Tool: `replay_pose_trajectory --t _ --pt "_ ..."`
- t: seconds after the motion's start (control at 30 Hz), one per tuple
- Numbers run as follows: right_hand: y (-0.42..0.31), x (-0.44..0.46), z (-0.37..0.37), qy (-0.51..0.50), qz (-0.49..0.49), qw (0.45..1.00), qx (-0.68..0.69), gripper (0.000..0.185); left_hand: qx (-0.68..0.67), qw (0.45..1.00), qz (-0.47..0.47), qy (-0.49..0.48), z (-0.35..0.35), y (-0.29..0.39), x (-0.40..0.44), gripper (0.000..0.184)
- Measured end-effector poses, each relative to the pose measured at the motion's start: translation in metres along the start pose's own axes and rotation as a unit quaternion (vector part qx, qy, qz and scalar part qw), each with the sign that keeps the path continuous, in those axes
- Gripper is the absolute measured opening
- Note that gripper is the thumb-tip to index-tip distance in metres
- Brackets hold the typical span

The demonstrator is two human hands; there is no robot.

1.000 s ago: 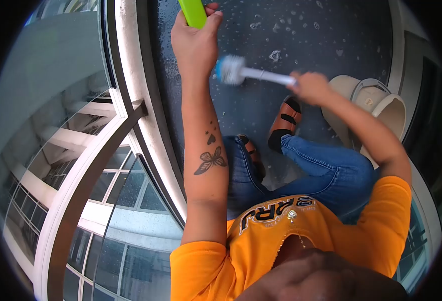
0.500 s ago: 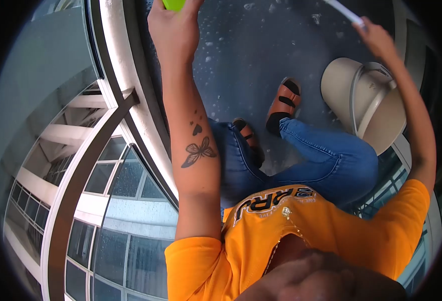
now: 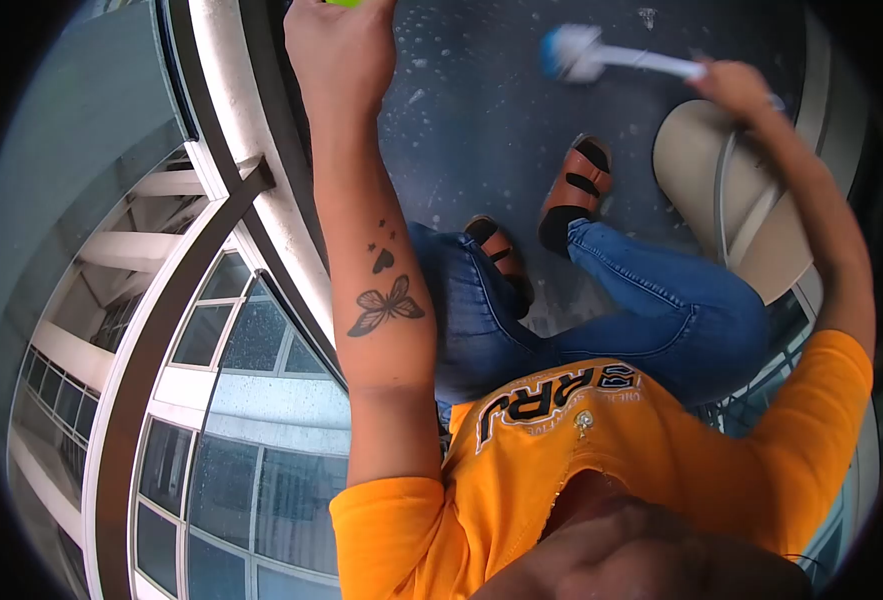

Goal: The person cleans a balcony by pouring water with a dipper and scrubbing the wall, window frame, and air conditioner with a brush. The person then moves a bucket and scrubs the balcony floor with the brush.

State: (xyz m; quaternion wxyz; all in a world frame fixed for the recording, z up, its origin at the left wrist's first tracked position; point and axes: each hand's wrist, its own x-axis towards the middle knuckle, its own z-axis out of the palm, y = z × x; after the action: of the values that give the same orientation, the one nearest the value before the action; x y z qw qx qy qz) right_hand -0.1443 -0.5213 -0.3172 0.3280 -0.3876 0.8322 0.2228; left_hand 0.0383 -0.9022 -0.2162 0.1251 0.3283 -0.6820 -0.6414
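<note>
My left hand (image 3: 341,55) is at the top edge, its fingers closed on a bright green object (image 3: 343,2), of which only a sliver shows. On the right, my right hand (image 3: 736,88) grips the handle of a white brush (image 3: 651,61). The brush head, white bristles with a blue end, points left over the dark wet floor (image 3: 491,100) and is blurred. Whether the bristles touch the floor I cannot tell. A beige bucket (image 3: 696,165) with a grey handle stands just below my right hand, partly behind my forearm.
My sandalled feet (image 3: 576,185) are on the floor, left of the bucket. Along the left runs a white ledge (image 3: 246,110), with a brown and white frame and glass panels beside it. Windows show beyond the glass. Foam specks dot the floor.
The brush first swung up and right, partly out of view, then came back with its head in sight. My left hand has shifted up and left, with less of the green object showing.
</note>
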Motion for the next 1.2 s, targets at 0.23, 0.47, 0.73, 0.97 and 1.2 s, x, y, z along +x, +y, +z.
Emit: replay_pose_trajectory --t 0.23,0.47,0.73,0.97,1.2 --pt "0.105 -0.011 -0.057 0.181 0.206 0.96 0.065 0.049 -0.008 0.999 0.049 0.005 0.007 -0.004 0.011 0.015" --pt "-0.247 0.038 -0.029 0.001 -0.177 0.939 0.295 0.033 -0.059 0.991 0.086 0.088 0.007 -0.012 0.024 0.015" --pt "-0.164 0.173 -0.082 0.142 0.047 0.945 0.292 0.046 -0.041 0.994 0.018 0.103 -0.011 -0.011 0.015 0.012" --pt "0.149 0.153 -0.053 0.218 0.417 0.855 0.22 0.049 -0.04 0.993 0.021 0.107 -0.027 -0.012 0.009 0.011" --pt "-0.064 0.051 -0.071 0.202 0.117 0.909 0.346 0.034 -0.055 0.994 0.017 0.098 -0.017 -0.017 0.016 0.013"
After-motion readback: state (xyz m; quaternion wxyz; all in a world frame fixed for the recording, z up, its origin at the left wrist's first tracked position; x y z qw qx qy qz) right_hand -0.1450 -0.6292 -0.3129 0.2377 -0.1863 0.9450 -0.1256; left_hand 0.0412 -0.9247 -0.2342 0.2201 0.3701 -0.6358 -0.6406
